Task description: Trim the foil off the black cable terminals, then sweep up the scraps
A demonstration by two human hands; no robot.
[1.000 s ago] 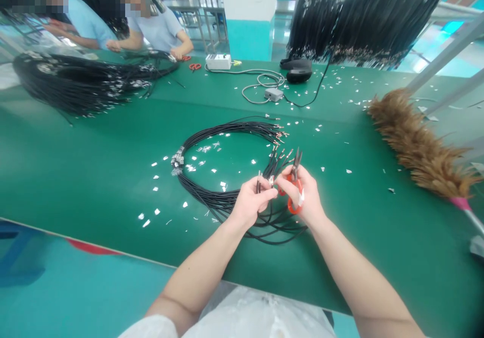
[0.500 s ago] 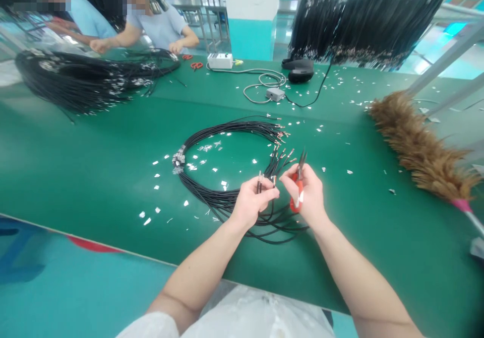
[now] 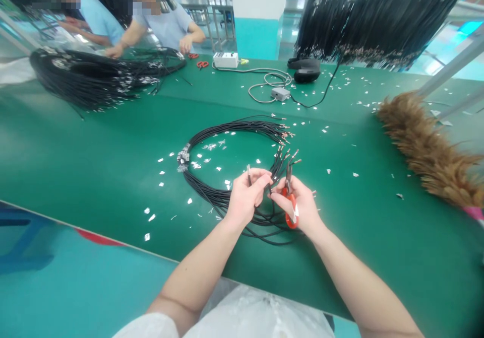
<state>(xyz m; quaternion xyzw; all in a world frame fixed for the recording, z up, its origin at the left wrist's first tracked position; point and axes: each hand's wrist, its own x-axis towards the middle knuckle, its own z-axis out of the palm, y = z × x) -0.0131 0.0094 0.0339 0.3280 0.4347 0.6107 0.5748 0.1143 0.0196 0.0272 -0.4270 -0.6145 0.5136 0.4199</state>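
Observation:
A coil of thin black wires [image 3: 227, 131] with metal terminal ends lies on the green table [image 3: 94, 156]. My left hand [image 3: 244, 197] is closed, pinching a black wire end [image 3: 248, 174] that sticks up above the fingers. My right hand [image 3: 300, 204] is closed round small red-handled scissors [image 3: 290, 208], blades pointing up and away, and its fingertips meet the left hand's fingers over the coil's near side. Several small white label scraps [image 3: 196, 165] lie scattered inside and around the coil.
A brown feather duster [image 3: 427, 149] lies at the right. A large black wire bundle [image 3: 94, 78] sits at far left, where two other people work. A white box [image 3: 226, 59], grey cable [image 3: 270, 82] and black device [image 3: 306, 69] stand at the back. Black wires [image 3: 378, 18] hang overhead.
Both hands drew together and slightly nearer me; the scissors tilted more upright beside the left hand's fingers. The view shifted slightly to the left.

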